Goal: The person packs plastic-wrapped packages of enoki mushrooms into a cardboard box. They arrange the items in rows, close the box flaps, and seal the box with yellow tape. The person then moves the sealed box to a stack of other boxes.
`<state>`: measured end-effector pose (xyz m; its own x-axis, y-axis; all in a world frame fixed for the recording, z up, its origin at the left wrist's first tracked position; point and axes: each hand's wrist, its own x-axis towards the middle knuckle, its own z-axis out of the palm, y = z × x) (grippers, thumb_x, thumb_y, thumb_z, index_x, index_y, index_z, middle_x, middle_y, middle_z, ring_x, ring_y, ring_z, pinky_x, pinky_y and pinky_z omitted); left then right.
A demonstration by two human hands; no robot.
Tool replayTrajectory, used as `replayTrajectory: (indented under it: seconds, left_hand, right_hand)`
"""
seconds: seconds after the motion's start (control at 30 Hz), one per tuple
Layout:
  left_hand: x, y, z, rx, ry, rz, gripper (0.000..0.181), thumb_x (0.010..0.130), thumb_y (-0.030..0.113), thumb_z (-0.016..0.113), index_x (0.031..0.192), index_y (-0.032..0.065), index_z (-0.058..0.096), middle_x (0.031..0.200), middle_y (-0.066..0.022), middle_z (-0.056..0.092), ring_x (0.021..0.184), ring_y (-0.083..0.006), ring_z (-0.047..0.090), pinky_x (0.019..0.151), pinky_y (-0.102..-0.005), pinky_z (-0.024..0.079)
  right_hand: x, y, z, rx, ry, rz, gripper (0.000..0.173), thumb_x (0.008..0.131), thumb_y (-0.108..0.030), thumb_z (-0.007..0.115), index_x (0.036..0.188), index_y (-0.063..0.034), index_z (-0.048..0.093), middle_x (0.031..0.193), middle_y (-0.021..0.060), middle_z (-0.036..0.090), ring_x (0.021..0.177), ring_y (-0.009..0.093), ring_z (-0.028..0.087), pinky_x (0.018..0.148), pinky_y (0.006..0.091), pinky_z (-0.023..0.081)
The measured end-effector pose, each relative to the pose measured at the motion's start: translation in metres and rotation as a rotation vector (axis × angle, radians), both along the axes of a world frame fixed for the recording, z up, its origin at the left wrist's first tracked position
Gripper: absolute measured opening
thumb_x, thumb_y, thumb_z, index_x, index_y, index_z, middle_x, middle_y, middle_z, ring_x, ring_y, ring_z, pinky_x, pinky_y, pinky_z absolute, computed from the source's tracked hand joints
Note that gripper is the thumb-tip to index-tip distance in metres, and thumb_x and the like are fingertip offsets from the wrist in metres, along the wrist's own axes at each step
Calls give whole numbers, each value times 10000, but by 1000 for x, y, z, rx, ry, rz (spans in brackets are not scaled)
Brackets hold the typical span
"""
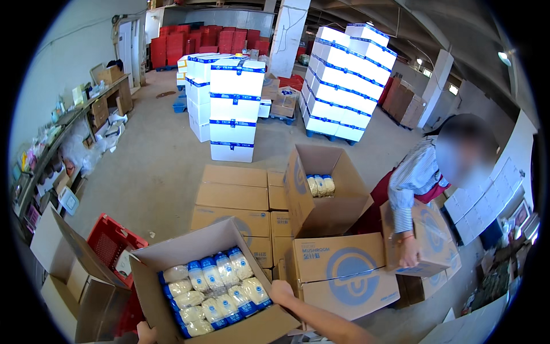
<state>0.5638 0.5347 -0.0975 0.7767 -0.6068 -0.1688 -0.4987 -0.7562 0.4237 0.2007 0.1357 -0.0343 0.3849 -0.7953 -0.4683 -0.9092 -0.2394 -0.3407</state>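
Before me sits an open cardboard box (148,279), its flaps raised. Inside lie rows of plastic-wrapped enoki mushroom packs (210,275) with blue-and-white film. My right hand (282,293) grips the box's right side, with the forearm reaching in from the lower right. Only part of my left hand (146,333) shows, at the bottom edge, holding the box's near left side. Right of the box stands a closed carton (343,275) with a blue mushroom print. Beyond it is another open carton (326,215) with a few similar packs (320,185) inside.
At right, a co-worker (419,172) in a striped shirt handles a printed carton (423,241). Closed cartons (234,189) are stacked ahead. A red plastic crate (112,243) and an open carton (81,284) stand left. White foam boxes (236,107) and a taller palletised stack (343,86) rise beyond.
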Motion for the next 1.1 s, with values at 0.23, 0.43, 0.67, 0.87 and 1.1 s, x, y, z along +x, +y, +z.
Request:
replayTrajectory:
  seconds: [0.23,0.43,0.67,0.87,1.1]
  left_hand:
    - [10,68,153,162,157,-97,201,675,165,603,690,-22,674,572,-153,619,474,-234,576,445,-383,434]
    - [-57,93,290,101,385,139,159,674,61,597,764,-40,680,615,-68,630,518,-154,567,477,-341,444]
    - [-161,105,363,85,316,290,140,702,42,603,791,-30,683,596,-26,595,512,-128,537,471,-305,418]
    - [-232,18,404,-52,142,-32,173,776,103,622,807,-56,686,645,-59,635,580,-161,589,535,-328,470]
    - [-279,-170,407,-314,362,-242,197,765,75,652,836,-106,680,708,-102,676,661,-145,628,570,-309,502]
  right_hand:
    - [18,-23,114,182,-34,387,240,699,-95,563,800,95,671,837,312,644,818,432,655,717,459,521]
    - [35,-16,220,307,-75,639,240,669,-120,603,701,116,634,688,288,617,666,397,640,604,437,500]
    - [-44,-33,368,179,-136,738,239,716,-138,620,730,101,619,640,228,606,614,332,620,562,425,469]
    - [-190,-50,457,-222,-113,608,286,727,-182,633,810,91,643,736,240,643,677,341,647,609,409,492]
    - [-370,-69,457,-307,-80,-80,315,737,-210,660,856,81,678,854,251,670,796,373,659,677,404,520]
